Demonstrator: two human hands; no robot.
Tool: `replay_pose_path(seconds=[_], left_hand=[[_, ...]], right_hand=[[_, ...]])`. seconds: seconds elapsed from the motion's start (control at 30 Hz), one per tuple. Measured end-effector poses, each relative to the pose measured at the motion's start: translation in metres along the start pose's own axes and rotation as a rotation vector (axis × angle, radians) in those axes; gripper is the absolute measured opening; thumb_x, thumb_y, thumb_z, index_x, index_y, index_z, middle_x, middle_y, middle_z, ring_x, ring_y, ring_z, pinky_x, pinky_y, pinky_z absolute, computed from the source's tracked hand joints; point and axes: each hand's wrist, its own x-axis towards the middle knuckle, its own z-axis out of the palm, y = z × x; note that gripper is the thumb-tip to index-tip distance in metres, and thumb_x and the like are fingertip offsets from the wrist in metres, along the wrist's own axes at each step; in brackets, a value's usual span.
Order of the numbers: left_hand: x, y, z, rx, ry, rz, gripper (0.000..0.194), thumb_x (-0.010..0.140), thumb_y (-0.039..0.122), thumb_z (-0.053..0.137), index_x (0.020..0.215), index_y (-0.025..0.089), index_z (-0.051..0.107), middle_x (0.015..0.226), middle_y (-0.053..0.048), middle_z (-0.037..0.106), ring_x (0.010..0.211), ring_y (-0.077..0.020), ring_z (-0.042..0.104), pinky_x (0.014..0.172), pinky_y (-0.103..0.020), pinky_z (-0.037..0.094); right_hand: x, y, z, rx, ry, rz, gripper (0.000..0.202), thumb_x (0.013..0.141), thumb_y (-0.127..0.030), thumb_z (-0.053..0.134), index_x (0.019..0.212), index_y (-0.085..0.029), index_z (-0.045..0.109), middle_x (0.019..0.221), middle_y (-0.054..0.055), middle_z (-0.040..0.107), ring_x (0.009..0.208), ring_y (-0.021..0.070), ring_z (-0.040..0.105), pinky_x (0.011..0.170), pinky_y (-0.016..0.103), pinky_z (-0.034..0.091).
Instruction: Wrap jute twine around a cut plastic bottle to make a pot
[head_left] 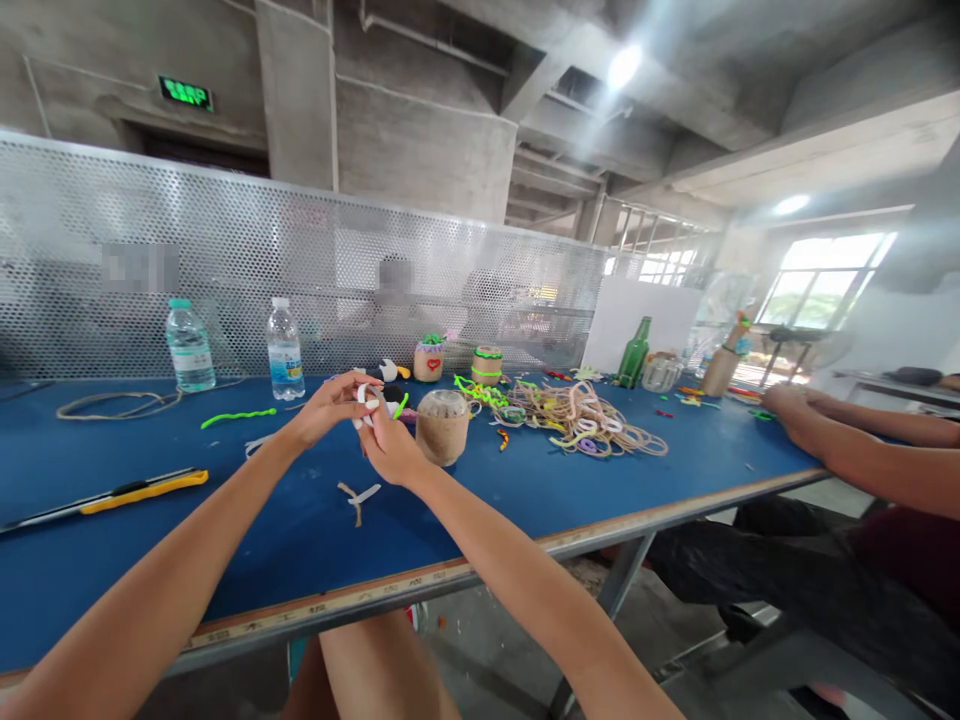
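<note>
Above the blue table, my left hand and my right hand meet, both closed on a white ring that looks like a roll of tape. The fingers cover part of it. Just right of my right hand stands a jar wrapped in brown twine, its top pale and glassy. Below my hands lie short twine scraps with a small white strip across them. A bright green fuzzy stem shows just behind my right hand.
Left is a yellow utility knife; behind it stand two water bottles. Two decorated jars, a heap of twine and a green glass bottle lie beyond. A co-worker's arms rest at right. A perforated metal screen backs the table.
</note>
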Motion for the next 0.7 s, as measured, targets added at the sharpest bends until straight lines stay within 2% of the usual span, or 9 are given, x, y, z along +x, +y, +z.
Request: replay_pose_path(seconds=[0.2,0.33,0.47,0.57,0.7], left_hand=[[0.0,0.005,0.006,0.073,0.029,0.075,0.028,0.074,0.039,0.064,0.094,0.02,0.066,0.094,-0.006,0.067,0.084,-0.0213,0.063,0.073,-0.033,0.052],[-0.002,0.008,0.011,0.126,0.054,0.138,0.035,0.077,0.039,0.065,0.106,0.02,0.061,0.105,-0.009,0.067,0.092,-0.0225,0.065,0.074,-0.033,0.054],[-0.003,0.008,0.019,0.225,0.101,0.254,0.051,0.08,0.039,0.065,0.125,0.021,0.05,0.124,-0.012,0.06,0.109,-0.0243,0.061,0.086,-0.036,0.053],[-0.006,0.012,0.026,0.327,0.152,0.367,0.057,0.08,0.039,0.067,0.13,0.021,0.045,0.127,-0.014,0.056,0.112,-0.0244,0.059,0.089,-0.038,0.052],[-0.009,0.018,0.032,0.491,0.22,0.531,0.047,0.082,0.038,0.064,0.124,0.02,0.049,0.12,-0.012,0.056,0.107,-0.0238,0.057,0.083,-0.037,0.054]], right_hand=[[0.0,0.0,0.0,0.045,0.029,0.035,0.037,0.097,-0.024,0.029,0.132,-0.014,0.031,0.082,0.006,0.065,0.064,0.0202,0.064,0.064,0.033,0.052],[0.0,0.003,0.0,0.067,0.1,0.022,0.038,0.093,-0.023,0.031,0.129,-0.013,0.037,0.088,0.011,0.066,0.071,0.0239,0.065,0.068,0.038,0.053],[0.001,0.005,0.001,0.12,0.211,-0.038,0.04,0.092,-0.022,0.03,0.129,-0.011,0.041,0.089,0.013,0.065,0.085,0.0256,0.065,0.078,0.04,0.053],[0.002,0.005,0.0,0.157,0.319,-0.084,0.043,0.093,-0.022,0.029,0.133,-0.011,0.037,0.106,0.017,0.063,0.101,0.0256,0.062,0.089,0.042,0.051],[0.003,0.008,-0.004,0.178,0.433,-0.144,0.043,0.095,-0.024,0.03,0.136,-0.015,0.033,0.127,0.017,0.055,0.119,0.0243,0.054,0.099,0.042,0.046]])
